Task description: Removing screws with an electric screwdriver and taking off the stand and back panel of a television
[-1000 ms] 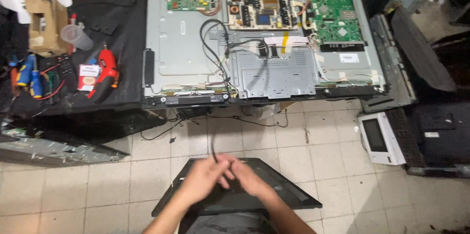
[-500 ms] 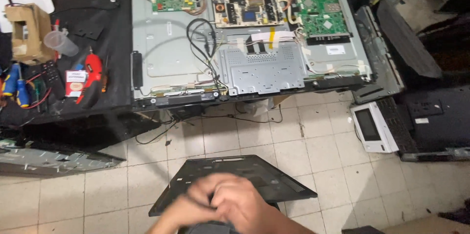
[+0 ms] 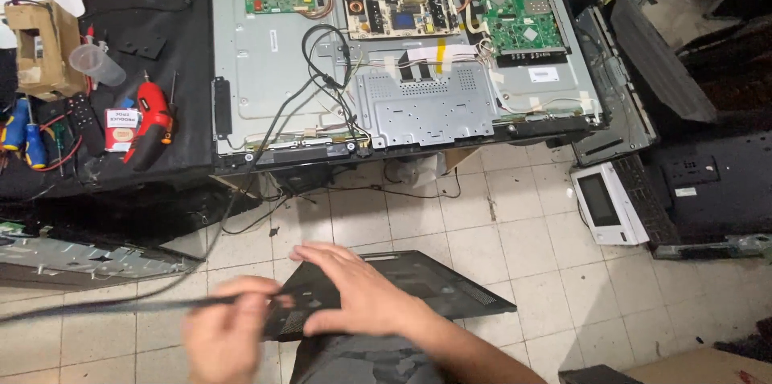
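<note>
My left hand (image 3: pixel 227 337) is blurred at the bottom, fingers closed on a thin black cable (image 3: pixel 121 309) that stretches left along the floor. A second stretch of the cable (image 3: pixel 269 133) climbs to the opened back of a flat television (image 3: pixel 257 70) on the table. My right hand (image 3: pixel 354 297) is beside the left, fingers spread and extended left, over a black plastic panel (image 3: pixel 450 283) lying on my lap. The cable's end reaches between the right thumb and fingers; a grip there is not visible.
Three circuit boards (image 3: pixel 400 4) sit along the television's top edge. A red powered screwdriver (image 3: pixel 151 123), blue-handled screwdrivers (image 3: pixel 24 136), a plastic cup (image 3: pixel 96 65) and a cardboard box (image 3: pixel 36 45) lie on the black table. A white device (image 3: pixel 607 203), dark television shells (image 3: pixel 708 183) and a metal panel (image 3: pixel 80 259) are on the tiled floor.
My hands were clasped together over the black panel. Now they are apart, the left drawn leftward with the cable pulled taut. The view has shifted slightly.
</note>
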